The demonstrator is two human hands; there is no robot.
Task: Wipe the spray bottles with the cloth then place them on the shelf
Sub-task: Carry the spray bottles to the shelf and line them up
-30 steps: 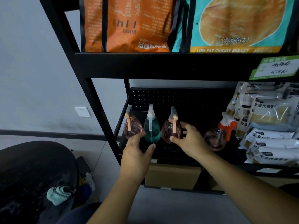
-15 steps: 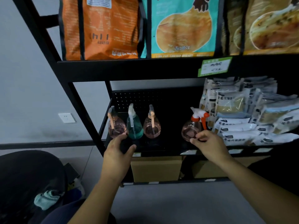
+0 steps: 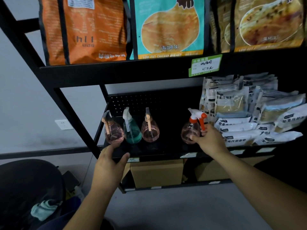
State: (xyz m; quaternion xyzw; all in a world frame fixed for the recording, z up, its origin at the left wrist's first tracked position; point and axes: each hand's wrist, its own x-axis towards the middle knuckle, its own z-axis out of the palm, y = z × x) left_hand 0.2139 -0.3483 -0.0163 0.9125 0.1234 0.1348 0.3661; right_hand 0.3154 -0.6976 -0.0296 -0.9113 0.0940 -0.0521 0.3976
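Three spray bottles stand in a row at the left of the black shelf (image 3: 159, 153): a pink bottle (image 3: 113, 133), a teal bottle (image 3: 132, 131) and another pink bottle (image 3: 150, 131). Further right stands a pink bottle with an orange and white trigger head (image 3: 189, 130). My right hand (image 3: 209, 140) grips this bottle, thumb on its belly and fingers behind by the trigger. My left hand (image 3: 109, 161) rests with straight fingers on the shelf's front edge, just below the leftmost pink bottle. A light green cloth (image 3: 44, 209) lies on the dark round seat at the lower left.
White food packets (image 3: 249, 123) are stacked at the right of the same shelf, close to the orange-headed bottle. Large snack bags (image 3: 167, 27) fill the shelf above. Cardboard boxes (image 3: 156, 173) sit on the level below. A dark round seat (image 3: 25, 188) is at lower left.
My right hand has left the third bottle, moved right and closed around the orange-headed bottle. My left hand stays at the shelf edge. The view has shifted right.
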